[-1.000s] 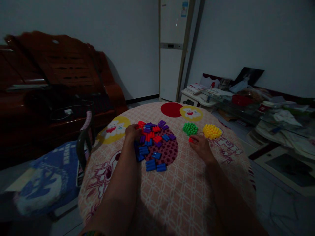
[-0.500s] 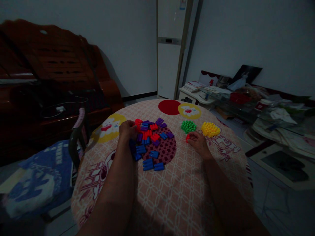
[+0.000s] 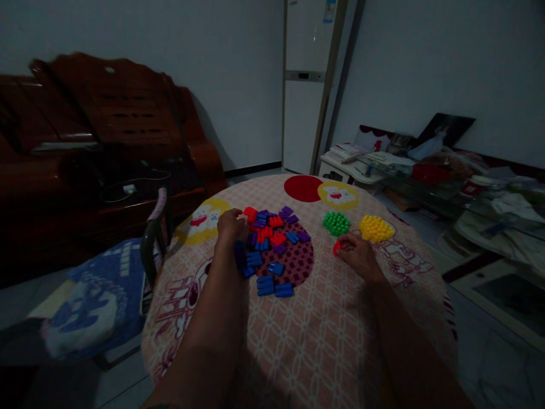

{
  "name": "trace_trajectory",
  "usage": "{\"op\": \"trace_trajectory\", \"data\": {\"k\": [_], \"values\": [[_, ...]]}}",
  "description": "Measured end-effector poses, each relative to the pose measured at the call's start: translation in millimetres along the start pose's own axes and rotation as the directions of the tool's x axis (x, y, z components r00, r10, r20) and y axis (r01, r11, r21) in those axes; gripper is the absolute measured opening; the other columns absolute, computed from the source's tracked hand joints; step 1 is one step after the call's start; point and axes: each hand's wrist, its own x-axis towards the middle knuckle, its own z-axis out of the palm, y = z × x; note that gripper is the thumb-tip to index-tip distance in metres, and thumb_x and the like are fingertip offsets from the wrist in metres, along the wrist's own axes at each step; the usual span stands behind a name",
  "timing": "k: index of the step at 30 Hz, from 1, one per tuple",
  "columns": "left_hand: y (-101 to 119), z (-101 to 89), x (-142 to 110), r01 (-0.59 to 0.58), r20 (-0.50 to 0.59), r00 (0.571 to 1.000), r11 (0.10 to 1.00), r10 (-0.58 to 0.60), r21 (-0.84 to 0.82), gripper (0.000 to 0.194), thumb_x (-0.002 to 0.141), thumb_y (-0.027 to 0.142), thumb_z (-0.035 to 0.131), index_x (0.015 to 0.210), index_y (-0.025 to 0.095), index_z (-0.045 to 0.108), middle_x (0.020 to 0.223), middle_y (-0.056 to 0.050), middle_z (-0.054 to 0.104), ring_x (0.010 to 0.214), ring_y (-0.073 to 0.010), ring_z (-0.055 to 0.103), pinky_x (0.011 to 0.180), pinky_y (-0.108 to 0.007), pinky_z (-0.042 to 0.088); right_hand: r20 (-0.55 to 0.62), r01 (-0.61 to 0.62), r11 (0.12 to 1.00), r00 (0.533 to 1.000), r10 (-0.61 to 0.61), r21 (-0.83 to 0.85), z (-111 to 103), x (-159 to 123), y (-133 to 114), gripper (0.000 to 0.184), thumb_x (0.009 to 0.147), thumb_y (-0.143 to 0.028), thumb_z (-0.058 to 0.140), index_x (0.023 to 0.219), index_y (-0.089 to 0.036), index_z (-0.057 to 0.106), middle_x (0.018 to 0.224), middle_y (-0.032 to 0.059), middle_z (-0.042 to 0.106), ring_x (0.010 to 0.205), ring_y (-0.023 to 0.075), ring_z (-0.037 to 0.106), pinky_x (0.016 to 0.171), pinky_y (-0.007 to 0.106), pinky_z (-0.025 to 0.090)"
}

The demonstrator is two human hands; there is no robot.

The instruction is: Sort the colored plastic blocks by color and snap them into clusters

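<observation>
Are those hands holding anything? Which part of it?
The right grip pinches a small, bright red plastic piece by its right side. I can't tell about the left grip.

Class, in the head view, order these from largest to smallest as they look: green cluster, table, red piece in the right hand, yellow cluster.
1. Table
2. Yellow cluster
3. Green cluster, only somewhat smaller
4. Red piece, partly hidden by the right hand
</observation>
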Motion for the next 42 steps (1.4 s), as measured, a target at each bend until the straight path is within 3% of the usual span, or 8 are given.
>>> {"op": "trace_trajectory", "data": {"k": [6, 11, 18, 22, 26, 29, 35, 42], "values": [[11.3, 14.3, -7.9, -0.071, 0.069, 0.995, 0.997, 0.07, 0.011, 0.039, 0.088, 0.028, 0.06, 0.124, 0.017, 0.07, 0.118, -0.012, 0.075, 0.106, -0.0236, 0.07, 0.09, -0.029, 0.051, 0.032, 0.042, 0.997, 0.999, -0.04, -0.065, 0.5, -0.1, -4.4, 0.024, 0.068, -0.033, 0.071, 0.088, -0.02, 0.071, 0.079, 0.003, 0.072, 0.071, 0.0192, 0.066, 0.069, 0.032, 0.054], [19.3, 12.1, -12.8, -0.07, -0.018, 0.997, 0.995, 0.071, 0.064, 0.028, 0.089, 0.027, 0.057, 0.104, 0.014, 0.077, 0.109, -0.016, 0.076, 0.104, -0.0281, 0.069, 0.086, -0.033, 0.05, -0.118, 0.019, 0.998, 0.993, -0.025, -0.052, -3.0, -1.2, -8.3, 0.038, 0.075, -0.044, 0.071, 0.101, -0.017, 0.074, 0.087, 0.007, 0.074, 0.074, 0.021, 0.068, 0.071, 0.034, 0.055], [58.0, -1.3, -18.0, -0.223, -0.073, 0.974, 0.845, 0.216, -0.487, 0.028, 0.077, 0.031, 0.065, 0.096, 0.014, 0.076, 0.085, -0.004, 0.076, 0.078, -0.0186, 0.068, 0.069, -0.025, 0.048, -0.371, -0.044, 0.999, 0.928, 0.031, -0.028, -6.7, -1.9, -3.2, 0.03, 0.083, -0.043, 0.061, 0.091, -0.017, 0.074, 0.079, 0.0051, 0.073, 0.073, 0.0207, 0.068, 0.066, 0.031, 0.053], [101.5, 32.7, -51.1, -0.182, 0.21, 0.856, 0.655, 0.473, -0.733, 0.025, 0.074, 0.026, 0.061, 0.092, 0.013, 0.071, 0.077, -0.002, 0.071, 0.068, -0.0145, 0.064, 0.064, -0.023, 0.049, -0.359, -0.061, 0.998, 0.932, 0.058, 0.001, -4.5, -1.8, 2.0, 0.031, 0.084, -0.044, 0.06, 0.09, -0.017, 0.073, 0.075, 0.0042, 0.072, 0.069, 0.0197, 0.067, 0.062, 0.029, 0.053], [123.9, 68.9, -88.0, -0.209, 0.381, 0.651, 0.638, 0.656, -0.741, 0.018, 0.069, 0.015, 0.06, 0.085, 0.013, 0.069, 0.075, 0.0, 0.07, 0.069, -0.0126, 0.062, 0.064, -0.021, 0.048, -0.321, -0.075, 0.996, 0.943, 0.083, 0.038, -1.1, -0.6, -1.4, 0.031, 0.081, -0.045, 0.06, 0.088, -0.017, 0.073, 0.071, 0.0038, 0.071, 0.065, 0.0191, 0.067, 0.06, 0.029, 0.052], [126.6, 81.4, -104.9, -0.26, 0.437, 0.558, 0.649, 0.705, -0.715, 0.021, 0.071, 0.01, 0.055, 0.086, 0.013, 0.07, 0.077, -0.001, 0.072, 0.071, -0.0133, 0.064, 0.066, -0.021, 0.049, -0.286, -0.109, 0.993, 0.951, 0.118, 0.05, 0.5, 0.0, -4.8, 0.031, 0.08, -0.044, 0.059, 0.087, -0.017, 0.073, 0.069, 0.004, 0.071, 0.063, 0.0196, 0.068, 0.059, 0.028, 0.052], [129.1, 84.1, -114.1, -0.571, 0.335, 0.588, 0.671, 0.736, -0.473, 0.03, 0.076, 0.007, 0.053, 0.092, 0.014, 0.077, 0.096, -0.009, 0.076, 0.095, -0.0207, 0.068, 0.087, -0.029, 0.052, -0.204, -0.245, 0.969, 0.95, 0.238, -0.011, 0.5, -1.0, 0.9, 0.025, 0.077, -0.035, 0.058, 0.088, -0.019, 0.074, 0.07, 0.0041, 0.073, 0.063, 0.0197, 0.07, 0.055, 0.026, 0.052], [131.8, 76.4, -118.0, -0.574, 0.465, 0.564, 0.729, 0.682, -0.373, 0.041, 0.067, 0.011, 0.066, 0.108, 0.015, 0.074, 0.099, -0.007, 0.075, 0.086, -0.0201, 0.069, 0.078, -0.027, 0.053, -0.126, -0.309, 0.948, 0.94, 0.316, 0.07, 3.2, 0.6, 3.5, 0.032, 0.073, -0.029, 0.06, 0.098, -0.016, 0.075, 0.074, 0.0043, 0.075, 0.053, 0.0154, 0.065, 0.046, 0.023, 0.048]]}}
